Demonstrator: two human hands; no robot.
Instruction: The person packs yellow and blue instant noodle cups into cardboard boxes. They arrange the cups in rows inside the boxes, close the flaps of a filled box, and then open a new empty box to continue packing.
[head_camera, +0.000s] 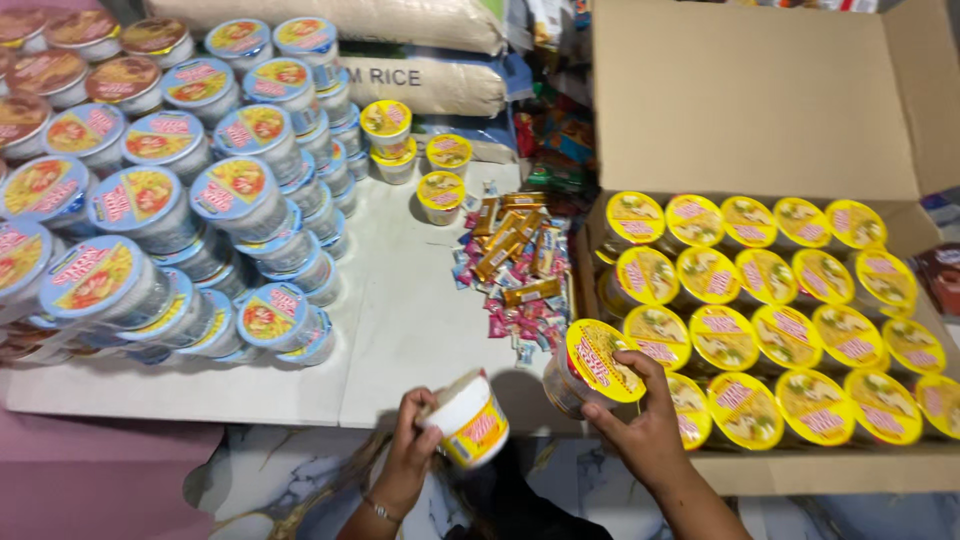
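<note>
My left hand (412, 440) grips a yellow noodle cup (470, 420), tilted with its white bottom facing me, just off the near edge of a white board (400, 330). My right hand (640, 425) holds a second yellow-lidded cup (595, 365) on its side, lid toward me, at the left front corner of an open cardboard box (760, 110). The box holds several rows of upright yellow-lidded cups (780, 290).
Blue-lidded cups (170, 200) are stacked in tiers on the left, brown-lidded ones (60, 60) behind them. Yellow cups (415, 160) stand at the board's far end. Small sachets and candies (515, 270) lie scattered beside the box. Rice sacks (440, 80) lie behind. Marble floor (300, 470) is below.
</note>
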